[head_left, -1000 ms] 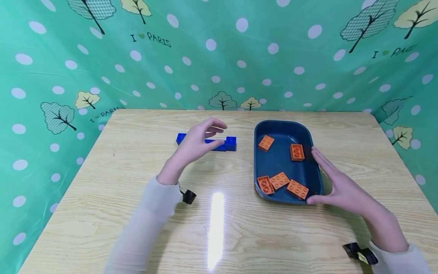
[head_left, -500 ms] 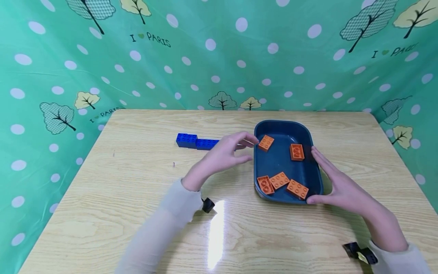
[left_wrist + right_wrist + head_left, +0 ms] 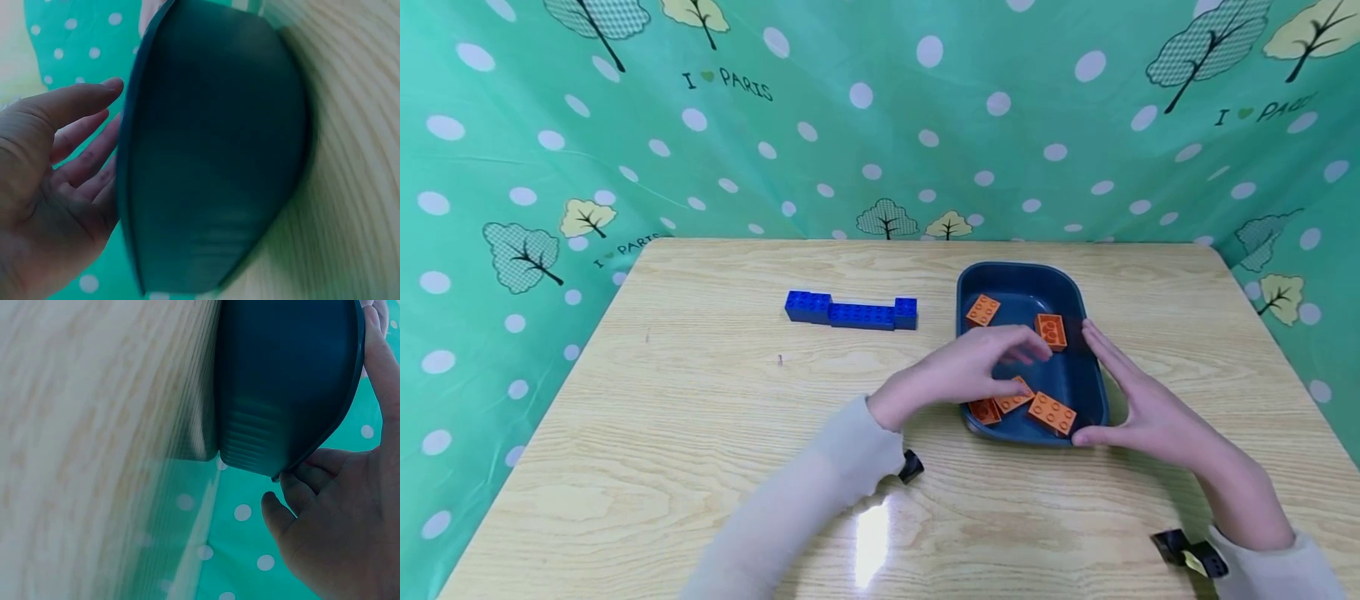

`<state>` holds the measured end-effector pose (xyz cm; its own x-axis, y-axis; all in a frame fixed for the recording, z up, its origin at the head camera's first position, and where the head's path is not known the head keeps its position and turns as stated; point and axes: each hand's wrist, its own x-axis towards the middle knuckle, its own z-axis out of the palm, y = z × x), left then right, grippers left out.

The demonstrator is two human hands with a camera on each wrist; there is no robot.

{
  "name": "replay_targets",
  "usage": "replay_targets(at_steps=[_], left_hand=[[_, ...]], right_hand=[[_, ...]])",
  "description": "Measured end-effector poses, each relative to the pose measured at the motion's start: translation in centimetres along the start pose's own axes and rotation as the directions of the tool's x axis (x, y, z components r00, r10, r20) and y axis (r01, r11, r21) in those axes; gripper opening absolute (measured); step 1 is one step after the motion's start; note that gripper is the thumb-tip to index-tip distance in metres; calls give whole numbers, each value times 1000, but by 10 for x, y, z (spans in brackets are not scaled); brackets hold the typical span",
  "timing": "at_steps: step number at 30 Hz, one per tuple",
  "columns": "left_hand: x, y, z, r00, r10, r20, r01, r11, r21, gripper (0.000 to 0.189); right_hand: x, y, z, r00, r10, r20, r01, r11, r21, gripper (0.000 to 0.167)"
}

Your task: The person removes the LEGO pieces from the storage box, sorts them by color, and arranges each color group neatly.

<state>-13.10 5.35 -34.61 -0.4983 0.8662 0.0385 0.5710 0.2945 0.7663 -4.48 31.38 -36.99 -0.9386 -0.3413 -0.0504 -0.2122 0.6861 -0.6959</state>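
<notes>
A dark blue rounded plastic tub [image 3: 1063, 279] stands on the table with several orange toy bricks [image 3: 1051, 414] in it, some studs up, others hollow side up. My left hand [image 3: 973, 364] reaches in over the tub's left rim, fingers loosely bent with a gap between thumb and fingertips. It holds nothing and partly covers the bricks at the tub's front left. In the left wrist view the thumb [image 3: 94, 100] and fingers show beyond the tub's wall [image 3: 212, 137]. My right hand [image 3: 1157, 412] touches the tub's right side and front corner, thumb and fingers spread along the rim.
A row of blue toy bricks [image 3: 862, 316], taller at both ends, lies on the table left of the tub. The wooden table [image 3: 625, 467] ends at the back against a green dotted curtain [image 3: 820, 117]. Black camera mounts [image 3: 1191, 554] sit at the wrists.
My left hand has moved right from over the blue row, across the table, to over the tub. The blue row now shows fully. My right hand and the tub stay put.
</notes>
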Motion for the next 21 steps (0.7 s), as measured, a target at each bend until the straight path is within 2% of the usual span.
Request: replay_targets(at_steps=[6,10,17,21], left_hand=[[20,1,16,994,11,109,-9,1000,-20,51],[28,-2,26,987,-16,159,19,1000,-16,52],[36,-5,33,969,-117,218,90,987,131,55],[37,-3,34,959,-153,240,102,972,213,54]], right_hand=[[0,1,0,1000,-6,-3,6,1000,-1,126],[0,1,-1,1000,-1,1,1,1000,6,125],[1,1,0,1000,-8,-5,8,1000,-12,126],[0,2,0,1000,-11,-7,11,1000,-10,126]])
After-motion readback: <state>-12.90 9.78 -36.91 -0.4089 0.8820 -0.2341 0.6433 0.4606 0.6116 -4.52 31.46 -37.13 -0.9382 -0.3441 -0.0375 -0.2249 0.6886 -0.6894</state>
